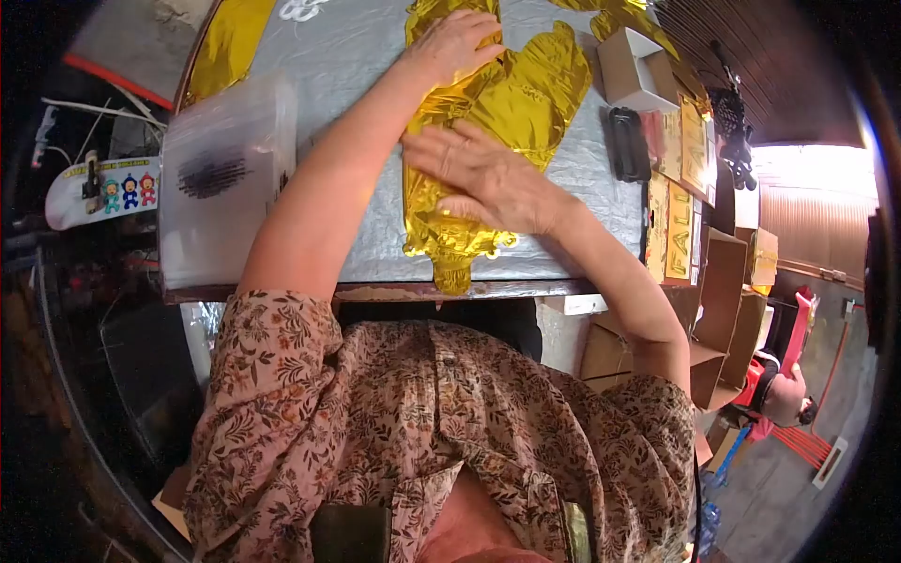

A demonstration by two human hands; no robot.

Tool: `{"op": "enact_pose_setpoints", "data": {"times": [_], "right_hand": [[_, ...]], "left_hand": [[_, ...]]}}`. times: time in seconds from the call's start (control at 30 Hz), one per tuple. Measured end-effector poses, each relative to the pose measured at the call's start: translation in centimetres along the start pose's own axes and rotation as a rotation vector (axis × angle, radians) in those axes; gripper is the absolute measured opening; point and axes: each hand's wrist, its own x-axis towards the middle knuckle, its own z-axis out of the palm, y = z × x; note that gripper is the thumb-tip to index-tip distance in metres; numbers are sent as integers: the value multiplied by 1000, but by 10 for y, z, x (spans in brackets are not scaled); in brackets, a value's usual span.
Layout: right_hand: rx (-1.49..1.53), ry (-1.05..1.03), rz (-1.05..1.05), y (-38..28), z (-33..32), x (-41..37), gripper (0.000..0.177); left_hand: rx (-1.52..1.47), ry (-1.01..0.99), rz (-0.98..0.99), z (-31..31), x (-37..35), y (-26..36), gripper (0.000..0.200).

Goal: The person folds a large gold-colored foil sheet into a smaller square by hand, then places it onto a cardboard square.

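A flat, shiny gold foil balloon (pixel 436 211) lies lengthwise on the grey-covered table (pixel 347 235), its narrow tail hanging at the front edge and small looped tabs beside it. My left hand (pixel 455 49) rests on the upper part of the foil, palm down with fingers stretched out. Lower down, my right hand (pixel 483 178) presses flat on the same strip, fingers spread towards its left edge. Another creased piece of gold foil (pixel 540 89) spreads out to the right, partly beneath the hands' area.
Clear plastic bags (pixel 225 178) lie at the table's left. On the right are an open white box (pixel 638 70), a black case (pixel 629 144) and printed packages (pixel 678 230). Cardboard boxes (pixel 723 291) stand beyond the table's right edge. Another person (pixel 784 394) is farther off.
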Motion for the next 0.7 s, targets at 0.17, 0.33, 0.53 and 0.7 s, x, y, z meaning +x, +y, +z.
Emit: {"op": "enact_pose_setpoints", "data": {"times": [0.17,0.33,0.53,0.7], "right_hand": [[296,63,17,-13,-14,-26,46],[-499,487,1012,46,-48,-41,30],[-689,460,1220,84,-41,-19,51],[-486,494,1326,90,-56,-15,51]], "left_hand": [[-2,5,-32,-3,0,3,50],[22,18,-37,5,-2,-1,50],[34,-42,-100,0,-2,4,50],[5,-21,-88,5,-1,0,53]]}}
